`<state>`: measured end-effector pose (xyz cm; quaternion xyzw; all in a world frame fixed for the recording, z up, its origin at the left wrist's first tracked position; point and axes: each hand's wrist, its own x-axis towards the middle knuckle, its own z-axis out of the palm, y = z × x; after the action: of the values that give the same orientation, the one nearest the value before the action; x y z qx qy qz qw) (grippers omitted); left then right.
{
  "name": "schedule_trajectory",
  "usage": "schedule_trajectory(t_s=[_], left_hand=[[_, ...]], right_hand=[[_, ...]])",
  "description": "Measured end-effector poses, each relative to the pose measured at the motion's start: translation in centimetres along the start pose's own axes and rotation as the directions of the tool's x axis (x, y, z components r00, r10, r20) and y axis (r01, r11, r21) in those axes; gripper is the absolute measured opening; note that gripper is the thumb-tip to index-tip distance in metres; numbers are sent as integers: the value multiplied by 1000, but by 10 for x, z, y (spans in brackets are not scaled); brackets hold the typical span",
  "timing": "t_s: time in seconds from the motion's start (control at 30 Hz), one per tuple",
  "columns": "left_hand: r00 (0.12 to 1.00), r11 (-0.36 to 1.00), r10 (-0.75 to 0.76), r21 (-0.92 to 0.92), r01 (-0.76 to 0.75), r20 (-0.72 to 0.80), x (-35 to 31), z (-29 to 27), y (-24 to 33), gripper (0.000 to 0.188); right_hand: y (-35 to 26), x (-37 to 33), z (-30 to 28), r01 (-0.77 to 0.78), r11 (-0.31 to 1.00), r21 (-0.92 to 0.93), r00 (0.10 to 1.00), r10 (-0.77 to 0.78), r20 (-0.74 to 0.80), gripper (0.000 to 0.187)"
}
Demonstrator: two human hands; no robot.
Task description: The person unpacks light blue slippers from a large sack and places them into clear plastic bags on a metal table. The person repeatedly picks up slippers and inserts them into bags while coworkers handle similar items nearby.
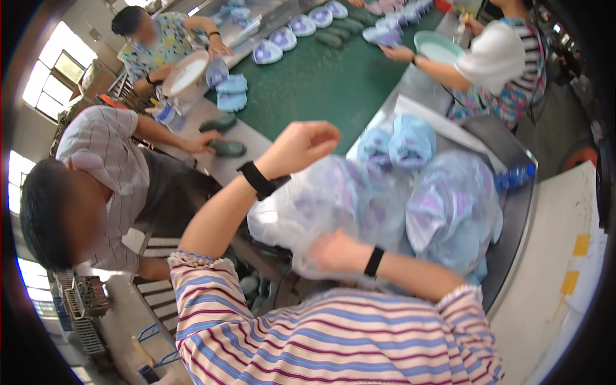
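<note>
My left hand [304, 149] is raised above the near part of the table, fingers curled in. Whether anything thin is pinched in it is hidden. Below, my right hand [336, 252] rests against a clear plastic bag [330, 192] with purple and light-blue soft pieces inside; motion smears its fingers. A second clear bag [449, 205], full of similar light-blue and purple pieces, lies to the right. Just beyond the bags sit light-blue shoe uppers [412, 142]. Both my wrists carry black bands.
The green tabletop [289, 90] bears rows of purple-and-white uppers [301, 25] and dark-green shoe lasts [228, 149]. Co-workers sit at the left and far right, with a pale basin [186, 74] and a green basin [439, 48]. A blue bottle [515, 177] lies by the right edge.
</note>
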<state>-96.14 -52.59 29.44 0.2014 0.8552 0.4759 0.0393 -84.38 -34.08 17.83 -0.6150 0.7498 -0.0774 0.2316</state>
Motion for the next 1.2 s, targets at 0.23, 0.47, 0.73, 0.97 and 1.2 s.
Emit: schedule_trajectory(t_s=[0.23, 0.47, 0.73, 0.97, 1.2], left_hand=[[801, 945, -300, 277, 175, 518, -120, 106, -50, 28], [952, 477, -305, 866, 152, 1, -174, 137, -81, 66], [903, 291, -232, 860, 419, -361, -106, 90, -104, 46], [917, 797, 95, 523, -303, 387, -92, 195, -55, 44], [905, 844, -252, 536, 32, 344, -116, 204, -81, 78]], right_hand=[[51, -61, 9, -322, 939, 119, 946, 317, 60, 56], [116, -87, -30, -708, 627, -324, 705, 653, -277, 61], [201, -97, -1, -745, 580, -329, 663, 693, -282, 49], [157, -80, -25, -726, 686, -59, 652, 658, -378, 52], [83, -64, -50, -309, 927, -211, 595, 15, -804, 41]])
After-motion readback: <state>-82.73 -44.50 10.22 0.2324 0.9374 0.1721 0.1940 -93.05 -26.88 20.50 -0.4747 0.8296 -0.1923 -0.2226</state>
